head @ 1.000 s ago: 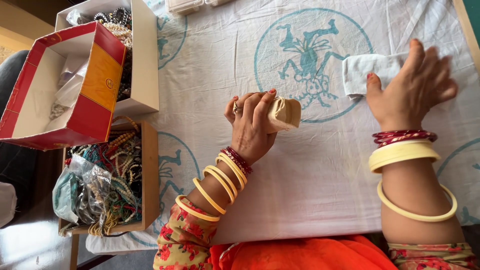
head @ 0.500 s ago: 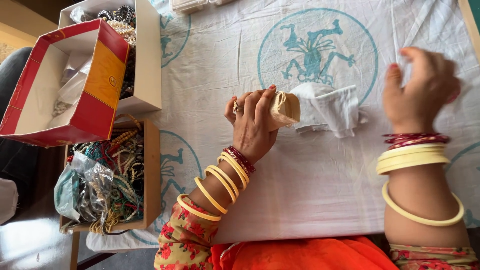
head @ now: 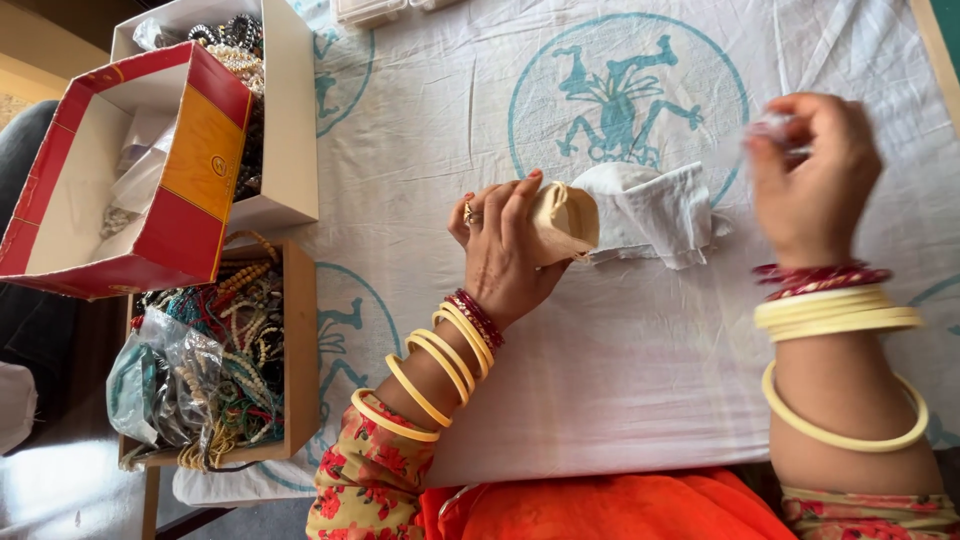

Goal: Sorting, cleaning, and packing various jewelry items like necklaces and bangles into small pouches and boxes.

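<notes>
White cotton sheeting printed with teal circular emblems (head: 628,95) covers the table (head: 620,380), and at its left edge stand open boxes: a red-and-orange cardboard box (head: 150,170) with pale wrapping inside, a white box (head: 285,130) behind it heaped with dark beads, and a shallower wooden tray (head: 300,350) crammed with bead strings and a clear plastic bag. Since a second ago the right hand (head: 810,175) has lifted off the sheet: it lay flat on the white cloth (head: 650,210) then, and now it hovers above the table, blurred, fingers drawn together around something small and pale that I cannot make out. The cloth has come along toward the centre and now lies crumpled and loose just beside the left hand (head: 505,250), no longer pinned down. That left hand has hardly moved; its fingers curl closed around a small beige bangle-like piece (head: 565,220), thumb underneath, held up off the sheet and touching the cloth's edge. So the wiping cloth looks released for now while the beige piece stays in hand. Cream and red bangles (head: 835,305) ring both wrists, and an orange garment (head: 620,505) fills the bottom edge of the view.
</notes>
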